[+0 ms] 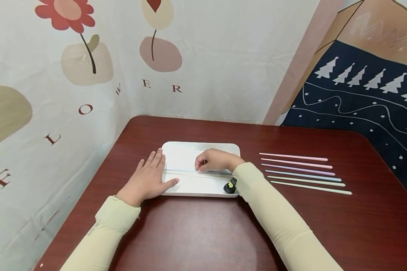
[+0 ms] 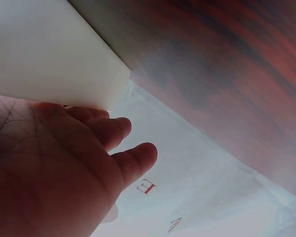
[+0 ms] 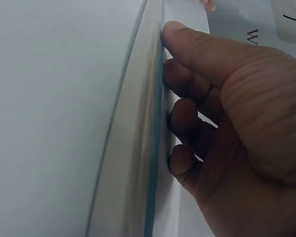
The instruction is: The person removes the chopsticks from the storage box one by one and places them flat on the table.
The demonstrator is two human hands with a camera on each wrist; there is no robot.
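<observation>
A white rounded tray (image 1: pixel 196 188) lies on the table, with a raised ridge running across its middle. My left hand (image 1: pixel 146 180) rests at the tray's left edge, its fingers straight and thumb spread over the corner. Over the middle of the tray, my right hand (image 1: pixel 217 160) has its fingers curled. In the right wrist view, thumb and fingertips pinch a thin blue chopstick (image 3: pixel 152 197) that lies along the ridge. Beneath the tray's edge, the left wrist view shows the left palm and fingers (image 2: pixel 138 160).
To the right of the tray, several pastel chopsticks lie side by side, from a pink chopstick (image 1: pixel 293 156) at the back to a pale green chopstick (image 1: pixel 312 188) in front. The brown table (image 1: pixel 196 233) meets a printed curtain (image 1: pixel 224 75) behind. A black device (image 1: pixel 230 186) sits at the right wrist.
</observation>
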